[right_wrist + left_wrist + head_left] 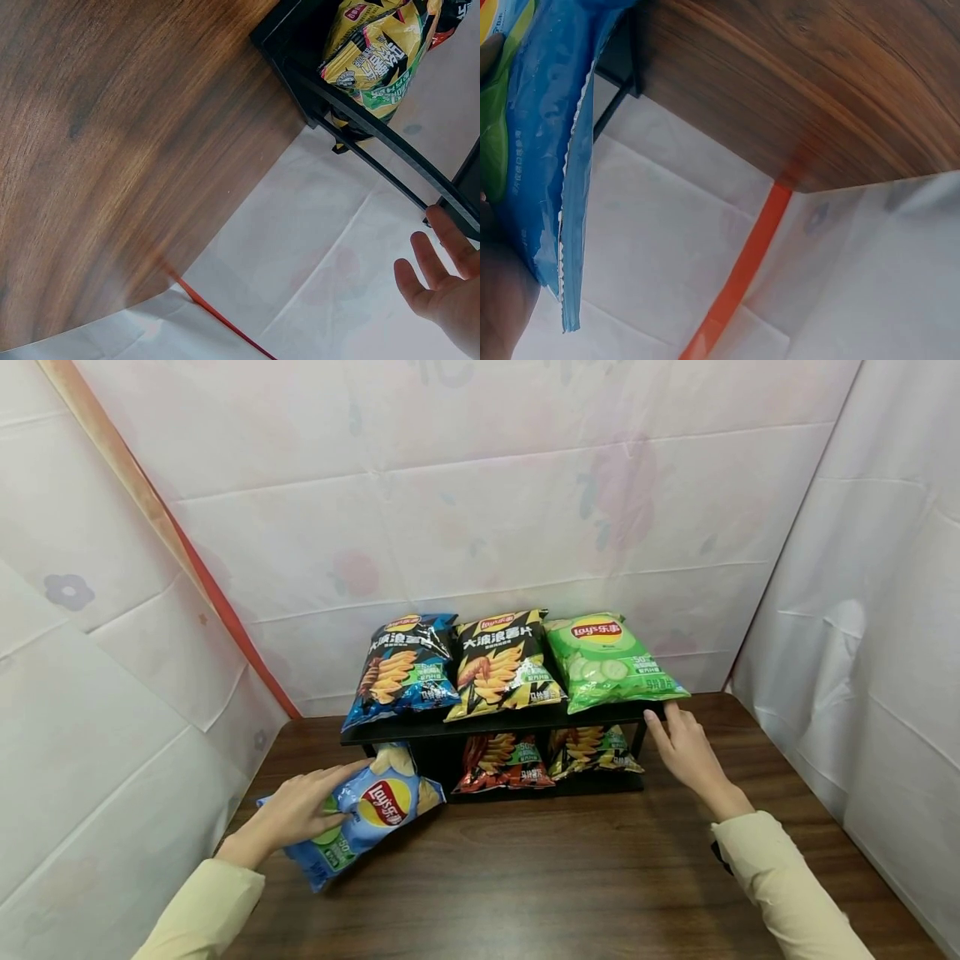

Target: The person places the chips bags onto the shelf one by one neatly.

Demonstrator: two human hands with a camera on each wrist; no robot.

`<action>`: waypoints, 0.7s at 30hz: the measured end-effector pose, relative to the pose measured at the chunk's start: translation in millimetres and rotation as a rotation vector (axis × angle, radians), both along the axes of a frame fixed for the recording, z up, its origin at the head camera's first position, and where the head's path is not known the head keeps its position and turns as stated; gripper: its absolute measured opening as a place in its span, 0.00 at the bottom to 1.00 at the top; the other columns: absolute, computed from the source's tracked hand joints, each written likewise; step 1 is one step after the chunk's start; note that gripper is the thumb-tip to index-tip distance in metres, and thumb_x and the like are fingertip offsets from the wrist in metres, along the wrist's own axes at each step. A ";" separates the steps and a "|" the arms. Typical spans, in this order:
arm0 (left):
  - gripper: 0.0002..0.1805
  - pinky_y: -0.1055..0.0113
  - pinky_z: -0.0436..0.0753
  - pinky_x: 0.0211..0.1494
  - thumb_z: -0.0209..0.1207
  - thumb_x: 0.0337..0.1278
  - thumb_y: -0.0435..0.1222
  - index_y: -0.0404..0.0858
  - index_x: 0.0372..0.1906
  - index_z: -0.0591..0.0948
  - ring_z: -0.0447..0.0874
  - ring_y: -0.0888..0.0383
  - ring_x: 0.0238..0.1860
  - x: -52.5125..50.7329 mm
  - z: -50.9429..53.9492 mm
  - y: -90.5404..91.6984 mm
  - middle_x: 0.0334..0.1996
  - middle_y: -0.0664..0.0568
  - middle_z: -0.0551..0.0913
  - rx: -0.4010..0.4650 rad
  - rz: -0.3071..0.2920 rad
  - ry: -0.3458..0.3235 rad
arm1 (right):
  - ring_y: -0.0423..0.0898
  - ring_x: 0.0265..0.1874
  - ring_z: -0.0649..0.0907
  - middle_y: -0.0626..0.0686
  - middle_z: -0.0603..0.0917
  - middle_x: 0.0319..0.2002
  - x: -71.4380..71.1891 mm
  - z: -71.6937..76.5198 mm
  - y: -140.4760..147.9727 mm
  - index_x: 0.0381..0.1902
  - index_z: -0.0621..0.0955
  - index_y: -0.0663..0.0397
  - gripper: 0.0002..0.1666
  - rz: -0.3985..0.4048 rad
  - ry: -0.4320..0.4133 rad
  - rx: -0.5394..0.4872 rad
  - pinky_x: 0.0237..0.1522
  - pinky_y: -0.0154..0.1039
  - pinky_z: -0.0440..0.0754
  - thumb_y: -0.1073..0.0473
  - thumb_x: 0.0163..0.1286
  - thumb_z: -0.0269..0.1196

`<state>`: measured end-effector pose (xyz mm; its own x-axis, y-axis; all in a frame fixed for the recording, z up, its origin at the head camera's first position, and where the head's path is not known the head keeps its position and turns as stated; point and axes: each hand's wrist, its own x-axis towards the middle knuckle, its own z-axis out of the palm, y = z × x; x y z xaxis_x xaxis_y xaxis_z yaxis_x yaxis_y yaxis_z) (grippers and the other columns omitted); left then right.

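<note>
My left hand grips a light blue bag of Lay's potato chips, thumb across its front and fingers over its upper edge. The bag is tilted, by the left end of a black two-tier shelf. Its crimped end fills the left side of the left wrist view, where the blue chip bag hides most of the hand. At the shelf's right end, my right hand touches the upper board with extended fingers. In the right wrist view the right hand has its fingertips against the black frame.
On the upper tier lie a blue-black chip bag, a yellow-black one and a green one. Below sit a red chip bag and another yellow-black bag. Wooden table extends in front; pale curtains surround it.
</note>
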<state>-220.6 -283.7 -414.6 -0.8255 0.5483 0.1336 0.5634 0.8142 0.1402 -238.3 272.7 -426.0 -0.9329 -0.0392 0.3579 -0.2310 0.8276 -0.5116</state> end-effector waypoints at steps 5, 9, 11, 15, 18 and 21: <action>0.44 0.47 0.80 0.45 0.67 0.43 0.46 0.53 0.68 0.60 0.78 0.46 0.51 -4.1 -2.0 5.7 0.57 0.46 0.75 0.034 0.023 -0.021 | 0.61 0.32 0.73 0.66 0.70 0.32 -0.5 0.1 0.0 0.46 0.65 0.66 0.26 -0.003 -0.004 0.001 0.30 0.49 0.67 0.45 0.74 0.39; 0.43 0.47 0.80 0.46 0.66 0.45 0.47 0.49 0.68 0.60 0.77 0.46 0.52 -6.3 -3.5 8.4 0.58 0.44 0.73 0.077 0.058 -0.045 | 0.59 0.31 0.72 0.64 0.69 0.30 -0.4 0.7 0.3 0.44 0.65 0.65 0.26 -0.003 -0.011 0.004 0.30 0.47 0.65 0.44 0.74 0.38; 0.43 0.47 0.79 0.47 0.66 0.45 0.46 0.47 0.68 0.60 0.77 0.47 0.52 -7.4 -4.6 9.9 0.58 0.43 0.73 0.109 0.062 -0.047 | 0.59 0.30 0.72 0.64 0.69 0.30 -0.2 0.9 0.8 0.44 0.65 0.65 0.26 0.000 -0.015 0.004 0.30 0.47 0.65 0.44 0.74 0.38; 0.43 0.48 0.78 0.49 0.66 0.45 0.45 0.43 0.68 0.60 0.77 0.47 0.51 -9.1 -7.2 14.1 0.58 0.42 0.73 0.168 0.054 -0.042 | 0.58 0.30 0.71 0.63 0.69 0.30 -0.3 0.6 1.3 0.44 0.65 0.65 0.26 0.001 -0.015 0.004 0.30 0.47 0.65 0.44 0.74 0.38; 0.44 0.48 0.77 0.51 0.65 0.47 0.45 0.41 0.69 0.58 0.77 0.47 0.52 -9.7 -9.2 17.8 0.59 0.40 0.71 0.203 0.059 -0.058 | 0.58 0.30 0.71 0.63 0.69 0.29 -0.4 0.3 1.5 0.43 0.65 0.65 0.26 0.001 -0.017 0.005 0.30 0.47 0.65 0.44 0.74 0.38; 0.44 0.47 0.76 0.53 0.64 0.48 0.45 0.41 0.69 0.56 0.75 0.46 0.54 -10.4 -11.6 21.1 0.60 0.40 0.70 0.245 0.061 -0.079 | 0.59 0.31 0.72 0.64 0.69 0.30 -0.5 0.1 1.4 0.44 0.65 0.66 0.27 0.003 -0.017 0.007 0.30 0.48 0.66 0.44 0.74 0.38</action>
<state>-231.0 -262.6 -426.3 -0.8693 0.4561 0.1906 0.4938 0.7827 0.3789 -238.8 274.2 -425.9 -0.9389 -0.0444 0.3414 -0.2247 0.8304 -0.5099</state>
